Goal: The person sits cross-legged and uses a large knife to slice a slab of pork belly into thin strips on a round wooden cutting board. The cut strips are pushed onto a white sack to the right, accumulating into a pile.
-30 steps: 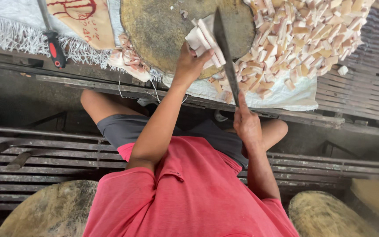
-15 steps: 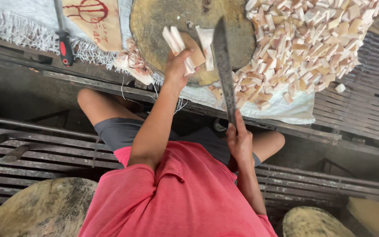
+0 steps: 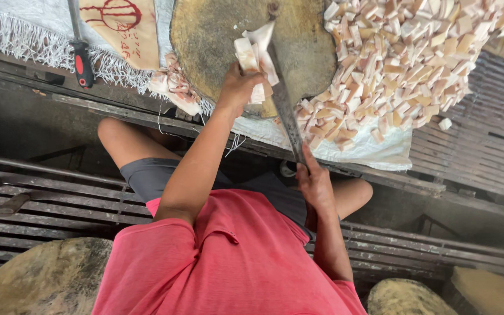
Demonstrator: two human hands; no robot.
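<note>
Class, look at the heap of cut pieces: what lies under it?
Under the heap of cut pieces a white sheet shows at its lower edge. What lies beneath the middle of the heap is covered.

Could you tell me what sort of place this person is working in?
Probably a rough food-cutting workstation, perhaps at a market or small processing shed. A round wooden chopping block sits beside a heap of cut pale chunks, and the right hand holds a long knife.
</note>
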